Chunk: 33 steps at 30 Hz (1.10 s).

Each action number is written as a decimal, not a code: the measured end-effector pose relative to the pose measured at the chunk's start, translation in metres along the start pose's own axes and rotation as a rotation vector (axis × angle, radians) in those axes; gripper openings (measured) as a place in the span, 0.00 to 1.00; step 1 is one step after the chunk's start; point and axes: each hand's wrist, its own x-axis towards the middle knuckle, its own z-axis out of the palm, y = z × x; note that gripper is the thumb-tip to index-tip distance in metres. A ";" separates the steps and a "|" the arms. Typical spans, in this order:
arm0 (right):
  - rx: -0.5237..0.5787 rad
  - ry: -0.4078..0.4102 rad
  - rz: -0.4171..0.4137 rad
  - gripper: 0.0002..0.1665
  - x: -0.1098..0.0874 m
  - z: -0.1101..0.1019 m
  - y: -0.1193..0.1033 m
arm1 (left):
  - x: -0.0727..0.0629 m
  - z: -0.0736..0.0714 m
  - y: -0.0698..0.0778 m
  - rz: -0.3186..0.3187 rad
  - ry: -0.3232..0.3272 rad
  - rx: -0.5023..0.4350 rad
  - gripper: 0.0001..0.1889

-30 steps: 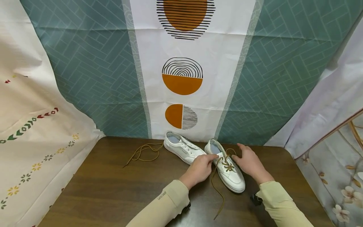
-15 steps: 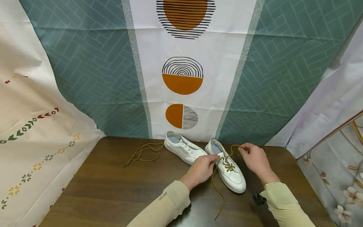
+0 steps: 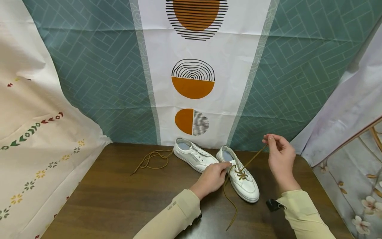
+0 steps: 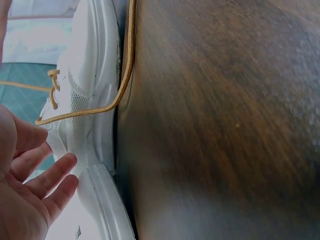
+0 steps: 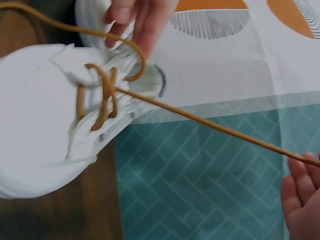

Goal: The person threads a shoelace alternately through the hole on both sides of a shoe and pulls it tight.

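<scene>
A white sneaker [image 3: 249,191] stands on the table, toe toward me, with a brown shoelace [image 3: 253,157] crossed through its front eyelets. My left hand [image 3: 212,177] pinches the shoe's tongue between thumb and index finger; its other fingers spread beside the shoe in the left wrist view. Up and to the right of the sneaker, my right hand [image 3: 281,159] pinches one end of the lace. That end runs taut from the eyelets in the right wrist view. The lace's other end [image 4: 122,87] passes over the shoe's side and lies on the table.
A second white sneaker [image 3: 194,158], with no lace in it, stands left of the first, at the back. Another brown lace [image 3: 153,161] lies loosely looped on the brown table [image 3: 119,199]. Patterned cloth [image 3: 113,83] hangs behind the table's back edge.
My right hand has taken hold of the lace end and drawn it up and to the right, so the loose loop is now straight. My left hand has stayed at the tongue.
</scene>
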 end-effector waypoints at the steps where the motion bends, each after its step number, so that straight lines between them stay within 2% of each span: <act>1: 0.024 0.034 -0.026 0.15 0.001 -0.001 -0.001 | 0.000 0.000 0.000 0.000 0.000 -0.001 0.18; 5: 0.111 0.120 -0.049 0.15 0.005 -0.006 -0.005 | 0.001 0.000 0.000 0.002 -0.001 0.003 0.18; 12: 0.267 0.213 -0.064 0.15 0.014 -0.018 -0.014 | 0.001 0.001 0.000 -0.001 -0.001 0.027 0.18; 18: 0.421 0.313 -0.113 0.16 0.027 -0.029 -0.005 | 0.000 0.003 -0.001 0.000 0.001 0.024 0.18; 21: 0.454 0.358 -0.135 0.16 0.031 -0.034 -0.002 | 0.000 0.004 -0.001 -0.002 0.000 0.018 0.18; 22: 0.439 0.361 -0.142 0.17 0.030 -0.035 -0.003 | 0.000 0.004 -0.001 -0.004 -0.002 0.015 0.18; 24: 0.339 0.319 -0.138 0.18 0.027 -0.035 -0.008 | -0.001 0.004 -0.002 -0.008 -0.005 0.008 0.18; 29: 0.021 0.116 -0.120 0.26 0.014 -0.028 -0.019 | 0.001 0.002 -0.001 -0.002 -0.006 -0.004 0.18; 33: 0.011 0.064 -0.084 0.21 0.009 -0.021 -0.012 | 0.006 -0.002 0.003 0.019 0.002 0.006 0.18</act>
